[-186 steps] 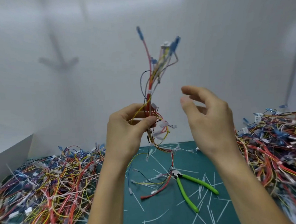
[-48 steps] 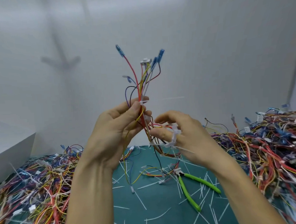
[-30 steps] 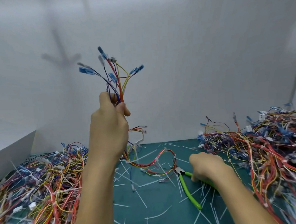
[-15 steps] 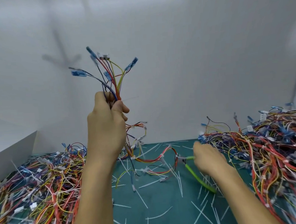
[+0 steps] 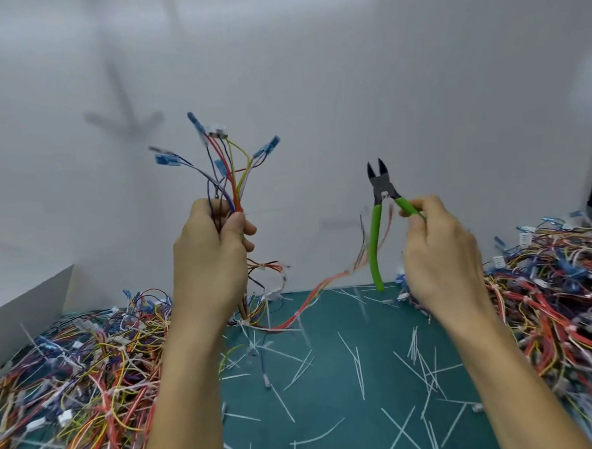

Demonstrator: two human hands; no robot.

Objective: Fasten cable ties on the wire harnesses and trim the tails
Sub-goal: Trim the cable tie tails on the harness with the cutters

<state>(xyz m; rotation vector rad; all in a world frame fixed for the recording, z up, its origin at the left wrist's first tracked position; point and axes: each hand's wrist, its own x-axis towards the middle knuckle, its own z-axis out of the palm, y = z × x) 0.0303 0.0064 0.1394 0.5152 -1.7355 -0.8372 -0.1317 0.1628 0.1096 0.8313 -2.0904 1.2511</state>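
My left hand (image 5: 210, 259) grips a wire harness (image 5: 228, 173) upright in the air; its red, yellow and blue wires fan out above my fist with blue terminals at the tips. More of the harness hangs below my hand and trails right over the mat. My right hand (image 5: 436, 251) holds green-handled cutters (image 5: 378, 213) by one handle, black jaws pointing up and slightly apart, the other handle hanging free. The cutters stand to the right of the harness, apart from it.
A green cutting mat (image 5: 333, 377) lies below, strewn with several white trimmed tie tails. A big heap of harnesses (image 5: 72, 373) fills the left, another heap (image 5: 559, 296) the right. A white box (image 5: 21, 300) sits at far left. White wall behind.
My right hand took the green cutters off the mat and raised them to chest height beside the harness. My left hand stayed up, gripping the harness.
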